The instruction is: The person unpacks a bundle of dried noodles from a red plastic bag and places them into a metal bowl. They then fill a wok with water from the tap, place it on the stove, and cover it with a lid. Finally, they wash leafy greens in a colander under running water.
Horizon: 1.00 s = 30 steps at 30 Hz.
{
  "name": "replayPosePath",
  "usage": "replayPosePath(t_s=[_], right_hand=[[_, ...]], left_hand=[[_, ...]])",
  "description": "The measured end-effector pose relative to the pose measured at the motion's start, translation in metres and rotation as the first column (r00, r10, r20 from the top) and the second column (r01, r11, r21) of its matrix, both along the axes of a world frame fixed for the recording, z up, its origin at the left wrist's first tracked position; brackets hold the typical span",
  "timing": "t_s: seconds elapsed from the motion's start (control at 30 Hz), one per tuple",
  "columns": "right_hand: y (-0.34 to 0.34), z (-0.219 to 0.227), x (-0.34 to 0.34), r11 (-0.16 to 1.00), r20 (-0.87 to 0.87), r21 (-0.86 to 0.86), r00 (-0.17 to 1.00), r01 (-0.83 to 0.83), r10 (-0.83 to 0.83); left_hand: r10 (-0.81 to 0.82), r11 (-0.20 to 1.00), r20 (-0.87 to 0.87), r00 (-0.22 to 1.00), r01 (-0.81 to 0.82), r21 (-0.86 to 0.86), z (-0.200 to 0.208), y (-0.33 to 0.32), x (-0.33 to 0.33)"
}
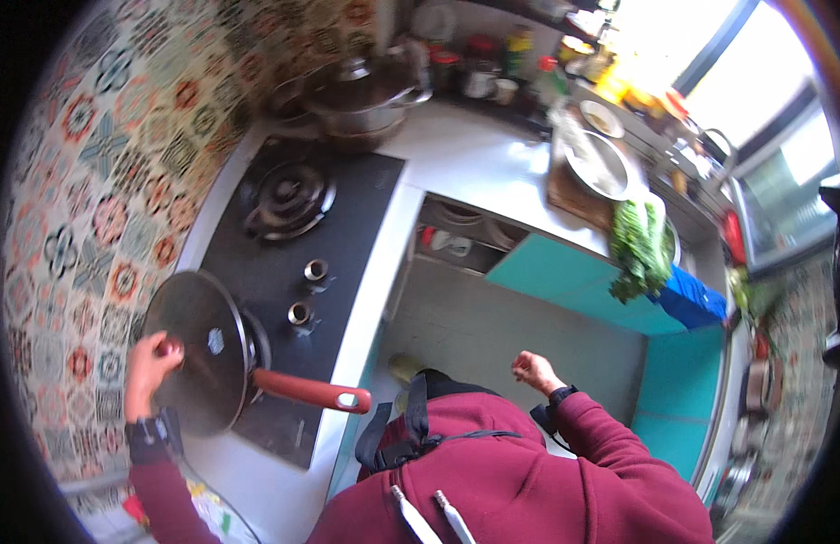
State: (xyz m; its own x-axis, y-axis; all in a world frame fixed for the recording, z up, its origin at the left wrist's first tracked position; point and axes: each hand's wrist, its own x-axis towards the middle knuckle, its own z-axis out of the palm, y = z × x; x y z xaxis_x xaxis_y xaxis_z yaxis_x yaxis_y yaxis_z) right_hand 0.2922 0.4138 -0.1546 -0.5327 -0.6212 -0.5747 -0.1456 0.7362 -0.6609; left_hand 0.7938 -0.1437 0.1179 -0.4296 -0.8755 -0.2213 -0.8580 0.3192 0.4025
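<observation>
My left hand [146, 367] is closed on the knob of a glass pan lid [207, 381], a dark see-through disc with a metal rim. The lid stands tilted at a frying pan on the near burner. Part of that pan shows behind it, and its long red-brown handle [313, 391] points right across the stove's edge. I cannot tell whether the lid's rim touches the pan. My right hand [535, 371] hangs over the floor at my side, its fingers curled in with nothing visible in them.
A black hob [347, 236] has two knobs and a far burner [290, 198]. Behind it stands a lidded steel pot [356, 104]. On the far counter are a white bowl [599, 168], a cutting board [565, 189] and leafy lettuce [639, 249] overhanging the edge. A turquoise cabinet door [565, 281] sits below.
</observation>
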Motion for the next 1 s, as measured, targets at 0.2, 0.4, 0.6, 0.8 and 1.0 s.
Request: replayPosePath(t_s=[0.2, 0.4, 0.6, 0.8, 1.0], right_hand=[[0.108, 0.009, 0.056, 0.957, 0.020, 0.289, 1.000, 0.005, -0.011], [0.159, 0.014, 0.089, 0.932, 0.050, 0.290, 0.969, 0.217, -0.241], [0.173, 0.005, 0.078, 0.910, -0.056, 0.318, 0.964, 0.265, -0.261], [0.164, 0.016, -0.012, 0.864, -0.264, -0.070, 0.826, 0.498, -0.498], [0.074, 0.072, -0.170, 0.720, 0.196, -0.414, 0.827, 0.557, -0.527]], left_hand=[[-0.027, 1.000, 0.040, 0.999, 0.027, -0.003, -0.003, -0.004, 0.003], [-0.048, 0.996, -0.069, 0.996, 0.053, 0.074, -0.001, -0.004, -0.002], [-0.050, 0.997, 0.255, 0.966, 0.034, 0.067, 0.005, -0.022, -0.001], [-0.116, 0.942, 0.341, 0.933, 0.212, -0.260, 0.078, 0.017, -0.119], [-0.601, 0.710, -0.061, 0.797, 0.498, -0.497, 0.140, 0.165, -0.362]])
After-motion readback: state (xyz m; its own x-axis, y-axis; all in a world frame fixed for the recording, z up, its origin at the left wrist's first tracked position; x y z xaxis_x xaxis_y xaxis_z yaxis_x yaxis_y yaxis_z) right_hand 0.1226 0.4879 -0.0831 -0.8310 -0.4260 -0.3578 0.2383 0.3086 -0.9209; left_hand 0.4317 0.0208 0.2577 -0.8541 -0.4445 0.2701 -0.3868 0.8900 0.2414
